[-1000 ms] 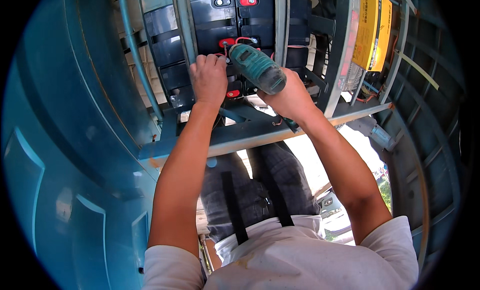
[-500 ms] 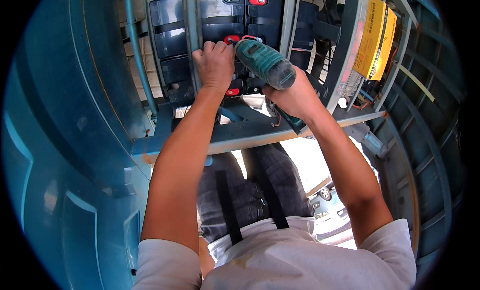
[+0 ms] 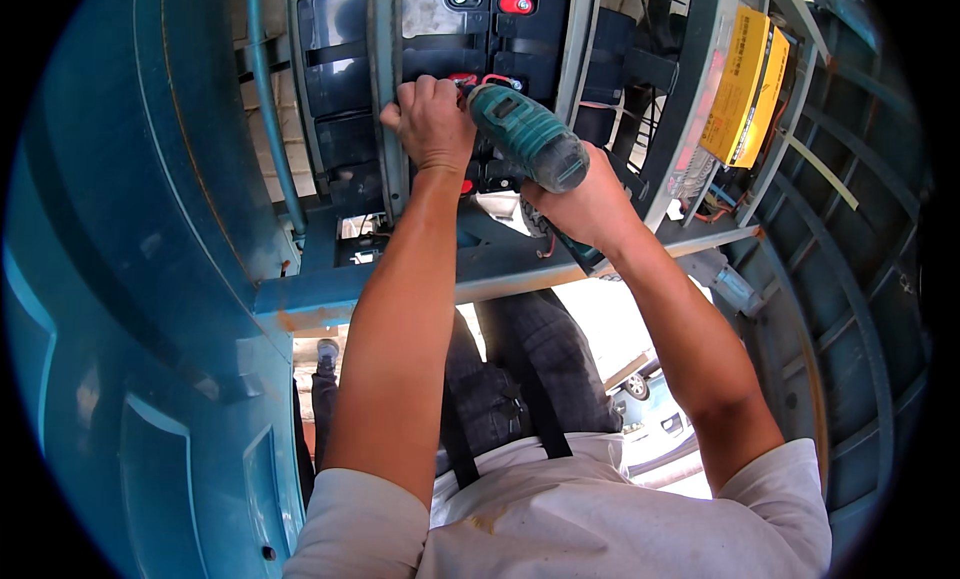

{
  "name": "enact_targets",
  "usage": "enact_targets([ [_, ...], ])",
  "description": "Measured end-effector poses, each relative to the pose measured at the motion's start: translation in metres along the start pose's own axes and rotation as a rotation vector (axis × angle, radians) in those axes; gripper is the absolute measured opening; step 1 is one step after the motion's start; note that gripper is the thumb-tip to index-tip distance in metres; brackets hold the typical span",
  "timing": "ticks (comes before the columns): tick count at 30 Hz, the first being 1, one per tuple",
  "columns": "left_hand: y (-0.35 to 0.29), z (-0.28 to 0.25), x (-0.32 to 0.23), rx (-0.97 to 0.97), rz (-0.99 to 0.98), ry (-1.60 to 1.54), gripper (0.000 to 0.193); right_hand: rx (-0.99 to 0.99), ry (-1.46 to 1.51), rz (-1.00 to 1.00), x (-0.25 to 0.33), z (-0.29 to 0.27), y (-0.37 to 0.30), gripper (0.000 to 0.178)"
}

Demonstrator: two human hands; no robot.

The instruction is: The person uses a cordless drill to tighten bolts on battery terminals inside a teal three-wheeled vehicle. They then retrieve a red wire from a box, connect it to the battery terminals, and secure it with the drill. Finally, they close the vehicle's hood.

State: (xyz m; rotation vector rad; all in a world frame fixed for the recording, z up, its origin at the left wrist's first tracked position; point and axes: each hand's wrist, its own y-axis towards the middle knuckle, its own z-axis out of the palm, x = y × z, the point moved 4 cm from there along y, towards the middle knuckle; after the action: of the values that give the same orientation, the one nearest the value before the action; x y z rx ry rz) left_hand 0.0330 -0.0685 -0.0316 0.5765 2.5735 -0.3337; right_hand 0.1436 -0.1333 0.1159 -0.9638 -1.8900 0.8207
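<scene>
My right hand grips the handle of a teal and grey cordless drill, which points up and left. The drill's nose reaches a red-capped terminal on the black batteries. Right beside that nose, my left hand is closed, fingertips curled toward the terminal. Whatever the left fingers pinch is hidden behind them. A short red cable runs from the battery just right of the drill's nose. Another red terminal cap sits higher up, with a bolt in it.
Upright metal bars cross in front of the batteries. A blue, rust-marked crossbeam runs below my wrists. On the right, a yellow box rests against the frame. Blue panels stand to the left. A dark-clad leg shows at lower left.
My left forearm has swung to the right, and the left hand has turned slightly. The drill has tilted a little, its rear end lower. The view has shifted slightly.
</scene>
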Motion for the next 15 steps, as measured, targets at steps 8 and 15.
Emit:
enact_targets([
  [8, 0.0006, 0.0021, 0.0008, -0.015, -0.002, 0.005, 0.012, -0.055, -0.067, 0.018, -0.0047, 0.0092, -0.0043, 0.029],
  [15, -0.0005, 0.0008, -0.0009, 0.013, -0.012, -0.007, 0.010, -0.040, 0.017, 0.108, -0.0060, 0.0092, -0.0001, 0.030],
])
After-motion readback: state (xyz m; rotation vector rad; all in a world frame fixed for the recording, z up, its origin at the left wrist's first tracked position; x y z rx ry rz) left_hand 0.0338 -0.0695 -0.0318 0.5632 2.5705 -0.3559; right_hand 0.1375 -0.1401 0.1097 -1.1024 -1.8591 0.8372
